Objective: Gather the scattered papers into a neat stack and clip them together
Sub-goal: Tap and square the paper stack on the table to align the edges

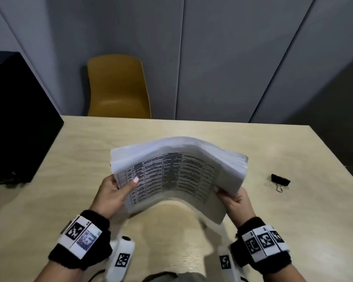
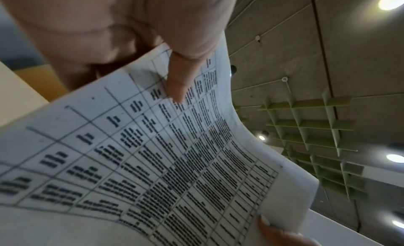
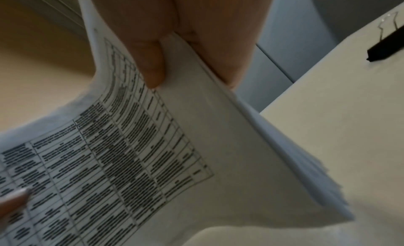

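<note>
A thick stack of printed papers (image 1: 175, 174) with a table on its top sheet is held above the table, bowed upward in the middle. My left hand (image 1: 114, 190) grips its left edge, thumb on the top sheet (image 2: 174, 146). My right hand (image 1: 235, 200) grips the right edge, thumb on top (image 3: 153, 146) and fingers underneath. A black binder clip (image 1: 281, 181) lies on the table to the right of the stack, also visible in the right wrist view (image 3: 386, 47).
The pale wooden table (image 1: 69, 200) runs to a right edge near the clip. A yellow chair (image 1: 118, 88) stands behind the far edge. A black box (image 1: 14, 119) sits at the left. Grey wall panels stand behind.
</note>
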`<action>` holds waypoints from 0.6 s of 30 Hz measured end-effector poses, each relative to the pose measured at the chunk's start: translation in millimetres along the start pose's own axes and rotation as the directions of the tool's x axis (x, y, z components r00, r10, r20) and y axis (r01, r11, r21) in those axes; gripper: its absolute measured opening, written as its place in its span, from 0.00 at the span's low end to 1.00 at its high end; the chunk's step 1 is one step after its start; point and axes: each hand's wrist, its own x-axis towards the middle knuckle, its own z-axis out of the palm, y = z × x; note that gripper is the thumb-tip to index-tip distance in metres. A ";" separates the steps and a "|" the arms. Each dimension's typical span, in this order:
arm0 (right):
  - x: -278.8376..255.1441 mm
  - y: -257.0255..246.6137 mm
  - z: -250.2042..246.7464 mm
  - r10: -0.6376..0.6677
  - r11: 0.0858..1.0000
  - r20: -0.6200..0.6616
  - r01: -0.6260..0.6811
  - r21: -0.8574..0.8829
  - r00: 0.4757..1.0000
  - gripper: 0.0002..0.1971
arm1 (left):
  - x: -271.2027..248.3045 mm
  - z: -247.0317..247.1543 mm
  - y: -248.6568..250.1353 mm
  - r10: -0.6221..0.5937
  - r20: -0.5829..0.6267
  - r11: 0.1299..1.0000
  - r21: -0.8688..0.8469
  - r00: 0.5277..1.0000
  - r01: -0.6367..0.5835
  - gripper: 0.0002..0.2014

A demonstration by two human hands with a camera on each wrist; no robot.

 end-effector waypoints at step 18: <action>-9.2 -15.6 0.4 -0.137 0.987 -0.194 0.118 -0.105 0.971 0.23 | -13.7 21.8 16.1 0.064 -0.134 0.990 -0.116 0.989 -0.080 0.17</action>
